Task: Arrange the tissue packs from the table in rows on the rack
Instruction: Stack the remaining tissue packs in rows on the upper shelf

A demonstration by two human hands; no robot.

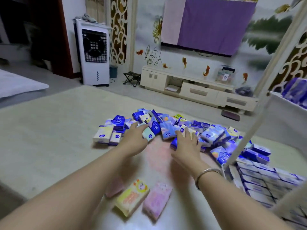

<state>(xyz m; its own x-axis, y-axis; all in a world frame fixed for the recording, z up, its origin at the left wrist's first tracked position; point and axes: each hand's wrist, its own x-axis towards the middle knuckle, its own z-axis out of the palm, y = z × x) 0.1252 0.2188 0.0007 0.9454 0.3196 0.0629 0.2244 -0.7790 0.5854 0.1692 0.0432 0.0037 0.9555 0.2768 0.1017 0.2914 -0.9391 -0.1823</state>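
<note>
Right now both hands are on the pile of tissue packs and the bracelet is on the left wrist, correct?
Not quite. The head view shows the bracelet on the right wrist, not the left. The rest holds: the left hand and right hand are both on the pile of tissue packs.

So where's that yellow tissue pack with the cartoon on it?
In the head view, the yellow pack lies on the table nearest the person, between the forearms, beside a pink pack on its right, apart from the big pile.

A pale table (49, 138) carries a loose heap of mostly blue tissue packs (166, 128) at its middle; nearer its front edge lie a yellow pack (132, 197) and a pink pack (157, 200) side by side.
</note>
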